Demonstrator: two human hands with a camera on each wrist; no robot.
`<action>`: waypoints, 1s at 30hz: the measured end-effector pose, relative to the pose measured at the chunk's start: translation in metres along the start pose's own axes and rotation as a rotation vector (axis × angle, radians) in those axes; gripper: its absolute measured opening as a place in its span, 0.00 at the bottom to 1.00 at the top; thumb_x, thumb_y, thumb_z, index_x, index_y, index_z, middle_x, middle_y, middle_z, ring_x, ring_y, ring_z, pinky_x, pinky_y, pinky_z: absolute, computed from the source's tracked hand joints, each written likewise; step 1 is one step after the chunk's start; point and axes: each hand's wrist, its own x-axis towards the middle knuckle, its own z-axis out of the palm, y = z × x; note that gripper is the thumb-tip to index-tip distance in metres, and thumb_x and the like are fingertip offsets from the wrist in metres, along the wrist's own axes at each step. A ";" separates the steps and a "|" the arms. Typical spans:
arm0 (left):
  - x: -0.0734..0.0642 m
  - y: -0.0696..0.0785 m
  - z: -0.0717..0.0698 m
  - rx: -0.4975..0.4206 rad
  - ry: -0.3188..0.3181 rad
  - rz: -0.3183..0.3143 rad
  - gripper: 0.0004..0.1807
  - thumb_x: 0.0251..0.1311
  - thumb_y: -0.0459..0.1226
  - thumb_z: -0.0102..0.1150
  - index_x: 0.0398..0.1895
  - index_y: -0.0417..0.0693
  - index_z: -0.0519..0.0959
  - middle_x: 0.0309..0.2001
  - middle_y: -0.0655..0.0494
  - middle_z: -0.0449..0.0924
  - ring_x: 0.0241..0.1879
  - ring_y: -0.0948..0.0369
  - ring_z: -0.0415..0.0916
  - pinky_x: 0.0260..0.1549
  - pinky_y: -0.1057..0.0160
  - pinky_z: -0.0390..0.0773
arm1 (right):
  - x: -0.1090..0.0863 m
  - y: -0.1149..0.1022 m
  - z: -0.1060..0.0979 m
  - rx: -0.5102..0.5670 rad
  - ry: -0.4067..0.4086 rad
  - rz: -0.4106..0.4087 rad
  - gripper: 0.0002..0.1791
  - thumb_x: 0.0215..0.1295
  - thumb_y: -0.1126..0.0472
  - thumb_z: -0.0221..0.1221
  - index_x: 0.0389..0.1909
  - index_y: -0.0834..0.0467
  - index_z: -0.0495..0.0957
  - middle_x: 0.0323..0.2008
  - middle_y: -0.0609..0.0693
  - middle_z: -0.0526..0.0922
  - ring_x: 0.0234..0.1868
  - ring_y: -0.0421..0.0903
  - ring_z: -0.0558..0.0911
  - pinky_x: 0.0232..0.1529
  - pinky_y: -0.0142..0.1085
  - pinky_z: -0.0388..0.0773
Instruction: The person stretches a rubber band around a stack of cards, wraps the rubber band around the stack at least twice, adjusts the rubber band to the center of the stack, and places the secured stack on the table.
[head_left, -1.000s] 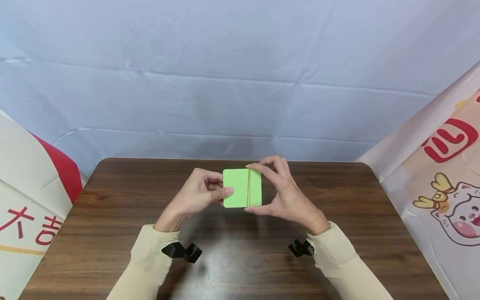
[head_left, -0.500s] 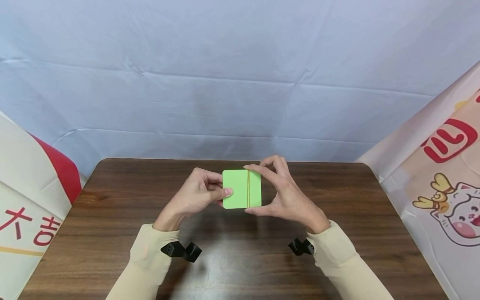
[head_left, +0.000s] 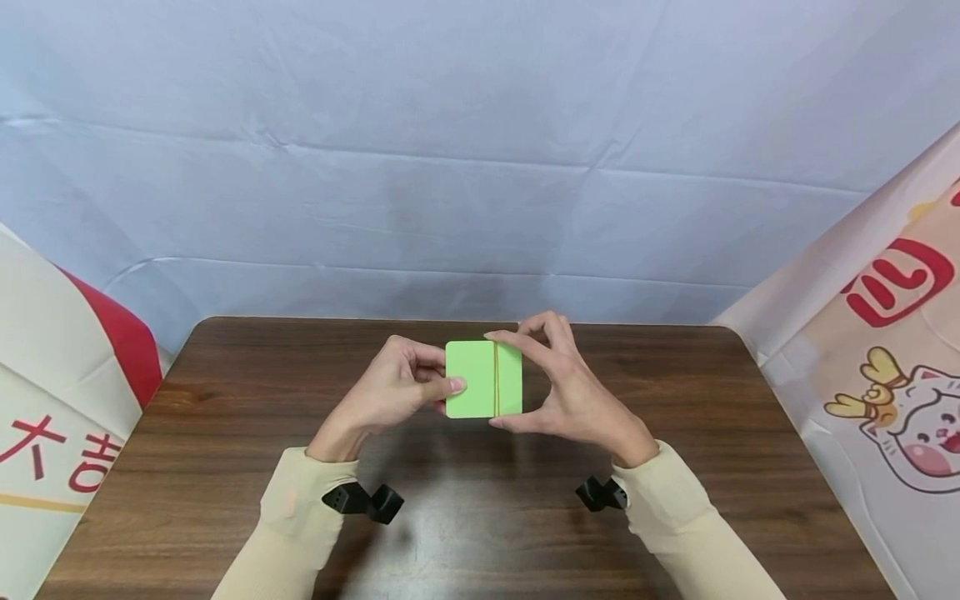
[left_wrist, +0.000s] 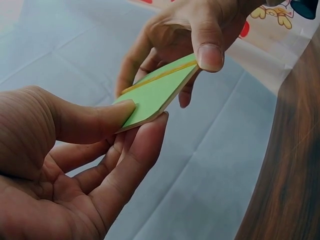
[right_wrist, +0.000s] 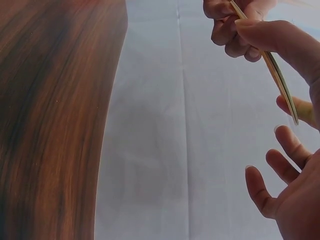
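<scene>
A thin green square stack of cards (head_left: 471, 367) with rounded corners is held up over the table. Around its right part runs a yellow rubber band (head_left: 496, 379), doubled across the face. My left hand (head_left: 397, 387) pinches the left edge, thumb on the face and fingers behind. With thumb and index finger, my right hand (head_left: 573, 387) spans the top and bottom edges right at the band, its other fingers raised off the cards. Seen edge-on in the right wrist view, the card stack (right_wrist: 280, 82) shows thin layers; the left wrist view shows the band (left_wrist: 160, 77) slanting across the face.
A dark brown wooden table (head_left: 480, 533) lies under both hands. Behind it hangs a pale blue-grey cloth (head_left: 480, 183). Printed sheets stand at the left (head_left: 52, 375) and right (head_left: 885, 367). Each sleeve cuff carries a small black camera.
The right fingertips and the rubber band have shifted slightly left along the card stack. The stack sits marginally lower in the head view. The left hand keeps its hold.
</scene>
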 end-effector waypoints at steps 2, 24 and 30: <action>0.001 0.000 0.000 0.007 -0.002 0.009 0.09 0.61 0.22 0.63 0.43 0.24 0.83 0.29 0.41 0.85 0.25 0.59 0.84 0.26 0.59 0.85 | 0.001 -0.001 0.000 -0.003 -0.009 -0.006 0.51 0.38 0.51 0.84 0.68 0.49 0.73 0.52 0.49 0.62 0.59 0.49 0.61 0.55 0.47 0.70; 0.001 0.000 0.002 -0.006 0.020 0.009 0.10 0.61 0.22 0.63 0.45 0.25 0.83 0.31 0.41 0.85 0.27 0.58 0.85 0.27 0.58 0.85 | 0.002 -0.007 -0.006 -0.041 -0.033 0.009 0.52 0.39 0.50 0.83 0.70 0.47 0.70 0.59 0.48 0.65 0.62 0.49 0.61 0.53 0.48 0.74; 0.002 -0.001 0.002 -0.023 0.030 0.006 0.11 0.61 0.22 0.64 0.46 0.26 0.83 0.33 0.41 0.86 0.28 0.57 0.86 0.30 0.50 0.86 | 0.004 -0.006 -0.002 -0.037 0.030 -0.027 0.52 0.36 0.50 0.85 0.67 0.52 0.73 0.58 0.51 0.66 0.60 0.51 0.63 0.54 0.50 0.72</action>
